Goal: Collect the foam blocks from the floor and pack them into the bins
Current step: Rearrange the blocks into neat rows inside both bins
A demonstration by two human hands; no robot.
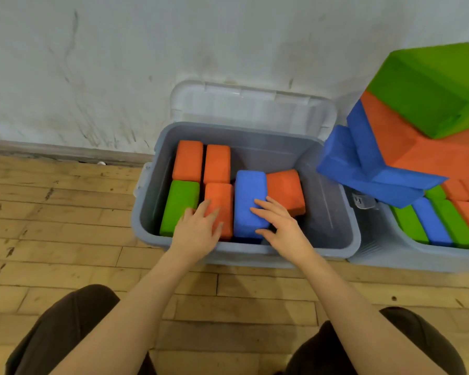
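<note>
Looks like a gym or studio room: worn wood-strip floor (65, 212), scuffed white wall (92, 63), grey bins (336, 239) of foam blocks (248, 201).

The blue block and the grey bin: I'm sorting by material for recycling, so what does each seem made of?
Blue block: likely foam, matte, with a fine grainy surface and rounded edges. Grey bin: looks like moulded plastic, smooth and slightly glossy, with thin walls and a rolled rim; its lid is translucent, probably plastic too.

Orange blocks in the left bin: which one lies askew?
The orange block right of the blue block; it sits tilted and angled, while the other three orange blocks stand straight in rows.
</note>
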